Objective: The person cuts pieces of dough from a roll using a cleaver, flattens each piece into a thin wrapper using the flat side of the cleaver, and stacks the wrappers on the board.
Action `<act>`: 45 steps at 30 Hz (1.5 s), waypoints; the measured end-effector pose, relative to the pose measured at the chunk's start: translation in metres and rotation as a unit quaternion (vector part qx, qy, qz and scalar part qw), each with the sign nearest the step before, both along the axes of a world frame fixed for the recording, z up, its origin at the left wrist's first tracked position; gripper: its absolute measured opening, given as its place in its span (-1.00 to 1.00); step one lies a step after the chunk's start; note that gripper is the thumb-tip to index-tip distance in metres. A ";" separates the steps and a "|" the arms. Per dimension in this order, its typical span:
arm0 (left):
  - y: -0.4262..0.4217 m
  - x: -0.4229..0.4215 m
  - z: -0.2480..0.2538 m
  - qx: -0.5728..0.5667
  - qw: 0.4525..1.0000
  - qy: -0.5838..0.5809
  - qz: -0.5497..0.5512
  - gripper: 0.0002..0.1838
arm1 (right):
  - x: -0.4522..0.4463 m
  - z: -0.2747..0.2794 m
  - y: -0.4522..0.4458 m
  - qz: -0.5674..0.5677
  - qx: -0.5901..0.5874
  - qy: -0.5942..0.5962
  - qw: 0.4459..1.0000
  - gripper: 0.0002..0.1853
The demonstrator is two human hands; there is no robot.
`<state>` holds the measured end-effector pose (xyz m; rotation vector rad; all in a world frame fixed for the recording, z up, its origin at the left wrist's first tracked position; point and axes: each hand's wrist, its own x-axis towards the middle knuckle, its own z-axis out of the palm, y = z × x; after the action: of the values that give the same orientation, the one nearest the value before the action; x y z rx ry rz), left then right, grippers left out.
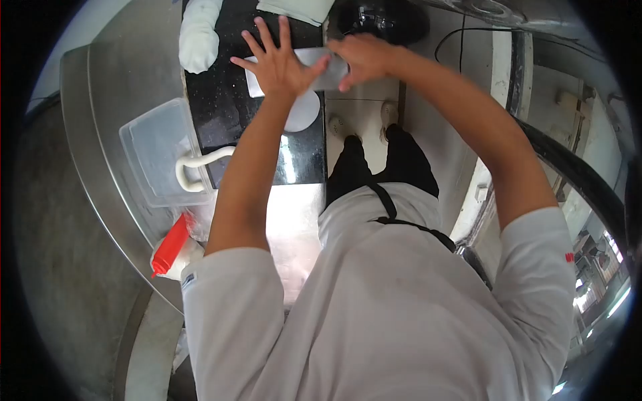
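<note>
A broad, flat metal blade (328, 75) lies over the black worktop near its right edge; I cannot make out whether it has a handle. My right hand (364, 59) grips the blade's right end, slightly blurred. Across the middle of the blade rests my left hand (279, 68), fingers spread wide and holding nothing. Just below the blade is a thin, round, pale dough sheet (303, 112), partly hidden by my left wrist. To the left of my forearm, a white dough rope (194, 162) curves from the worktop onto a clear plastic container.
The clear plastic container (144, 144) stands at the worktop's left edge. A red squeeze bottle (171, 245) lies nearer me. At the far end are a white wrapped bundle (199, 43) and a folded pale cloth (297, 8). A dark rounded object (382, 20) is beyond my right hand.
</note>
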<state>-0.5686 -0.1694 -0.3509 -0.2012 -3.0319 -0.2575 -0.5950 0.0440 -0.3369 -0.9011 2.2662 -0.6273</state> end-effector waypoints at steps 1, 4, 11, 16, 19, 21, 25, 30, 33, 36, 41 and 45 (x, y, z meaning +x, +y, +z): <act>-0.001 -0.008 -0.001 -0.014 1.000 -0.005 0.018 0.35 | -0.019 0.001 -0.006 0.008 0.025 0.003 1.000 -0.06; -0.014 -0.013 -0.010 -0.030 0.999 -0.018 -0.028 0.31 | -0.007 0.009 -0.005 -0.010 0.015 -0.017 1.000 -0.02; -0.001 0.009 -0.004 -0.029 0.997 -0.035 -0.055 0.29 | 0.020 0.000 0.007 -0.019 0.041 -0.020 0.999 -0.04; -0.007 -0.030 -0.014 -0.023 0.998 0.022 -0.062 0.26 | -0.020 0.012 0.001 -0.044 0.014 0.008 0.999 -0.13; -0.030 -0.030 -0.019 -0.008 0.988 0.021 -0.152 0.26 | 0.019 -0.008 -0.012 -0.087 -0.074 0.006 0.993 -0.12; -0.047 0.012 -0.016 0.010 0.980 -0.015 -0.200 0.25 | 0.059 -0.008 -0.017 -0.096 -0.063 -0.086 0.990 -0.09; -0.053 0.006 -0.003 0.020 0.972 -0.013 -0.233 0.23 | 0.073 -0.009 -0.029 -0.111 -0.035 -0.040 0.992 -0.06; -0.050 -0.038 -0.011 -0.020 0.971 0.038 -0.234 0.15 | 0.020 -0.006 -0.024 -0.101 -0.022 0.028 0.994 -0.11; -0.052 -0.044 -0.012 -0.009 0.963 0.034 -0.267 0.15 | 0.027 -0.009 -0.029 -0.126 -0.052 0.013 0.991 -0.09; -0.046 -0.019 -0.006 0.005 0.958 0.002 -0.286 0.15 | 0.059 -0.009 -0.026 -0.147 -0.068 -0.068 0.984 -0.06; -0.050 -0.015 -0.003 0.061 0.959 0.001 -0.278 0.17 | 0.076 -0.024 -0.032 -0.150 -0.070 -0.036 0.986 -0.09; -0.036 -0.039 0.021 -0.027 0.975 -0.043 -0.215 0.23 | 0.016 -0.024 -0.022 -0.112 -0.072 0.045 0.990 -0.10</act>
<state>-0.6076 -0.2051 -0.3297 -0.8740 -3.0464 -0.2179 -0.5794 0.0217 -0.3608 -0.7618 2.4501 -0.8746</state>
